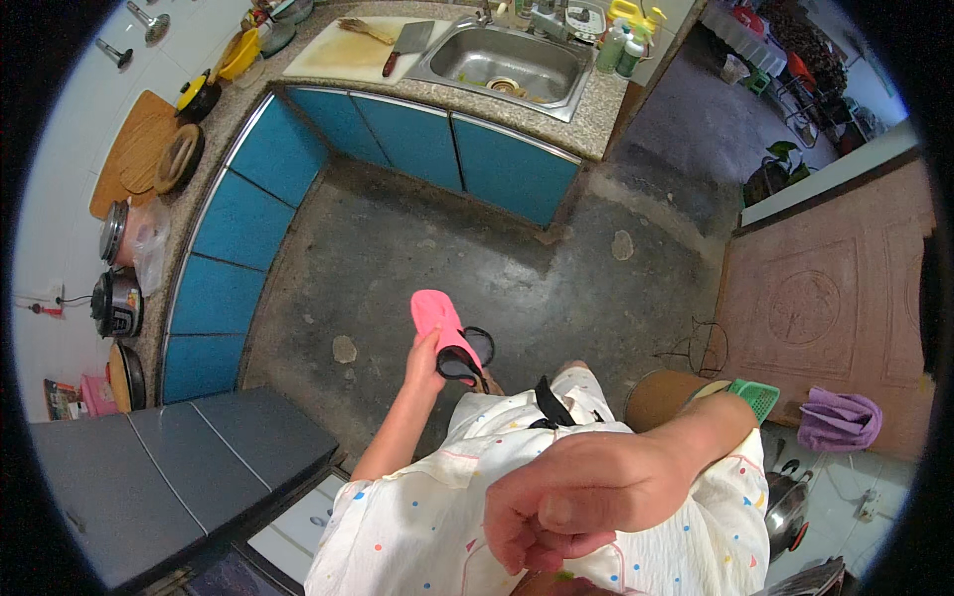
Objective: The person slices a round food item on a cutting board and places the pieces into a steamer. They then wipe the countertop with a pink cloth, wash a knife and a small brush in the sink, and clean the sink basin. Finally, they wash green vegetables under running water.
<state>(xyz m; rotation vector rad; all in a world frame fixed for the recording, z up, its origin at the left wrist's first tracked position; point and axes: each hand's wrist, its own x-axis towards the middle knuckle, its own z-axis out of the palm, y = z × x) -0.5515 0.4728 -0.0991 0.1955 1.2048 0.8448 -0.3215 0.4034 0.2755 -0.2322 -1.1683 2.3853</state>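
A pink silicone oven mitt with black trim (441, 320) is gripped by my left hand (426, 361), low over the floor before me. Beside the mitt shows a dark round loop or band, which I cannot name surely. My right hand (577, 495) is raised close to the camera in front of my white dotted clothing, its fingers curled. Nothing shows between those fingers, though the palm side is partly hidden.
Blue cabinets (514, 164) carry a counter with a steel sink (514, 63), a cleaver (408, 46) and a white cutting board (313, 56). A rice cooker (118, 302) stands left. A grey cabinet (179, 477) is lower left; a wooden door (812, 298) is right.
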